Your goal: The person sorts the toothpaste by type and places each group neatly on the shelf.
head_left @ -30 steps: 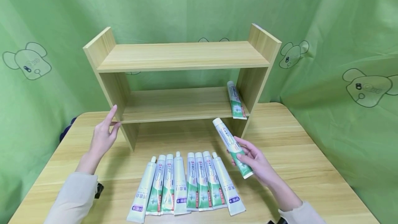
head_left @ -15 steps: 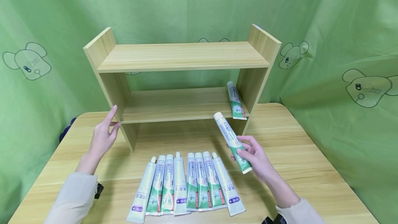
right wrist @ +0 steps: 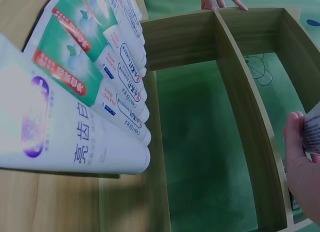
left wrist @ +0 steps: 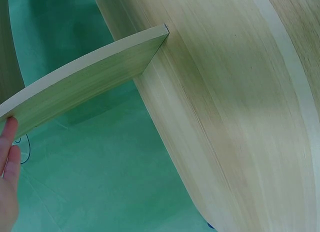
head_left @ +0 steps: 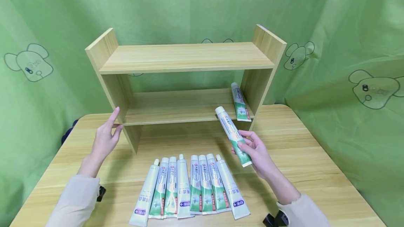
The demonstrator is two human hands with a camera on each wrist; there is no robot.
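My right hand [head_left: 257,153] pinches a green and white toothpaste tube [head_left: 233,136] by its lower part, thumb on top. The tube tilts, cap up and to the left, in front of the middle board [head_left: 176,106] of a wooden shelf unit. In the right wrist view only part of the tube [right wrist: 312,132] shows. A similar tube [head_left: 240,102] lies on that board at its right end, cap to the back. My left hand [head_left: 104,139] touches the unit's left side near that board, index finger extended; its fingertips [left wrist: 11,124] reach the board in the left wrist view.
Before the unit, several toothpaste tubes lie side by side on the wooden table [head_left: 315,178], caps toward it. Some are green and white [head_left: 195,185], others white with purple labels [head_left: 231,192]. The upper board [head_left: 186,57] has raised sides. A green curtain [head_left: 176,6] hangs behind.
My right hand has moved slightly up and forward toward the middle board, carrying the toothpaste tube. The left hand, the shelf unit and the row of tubes have stayed in place.
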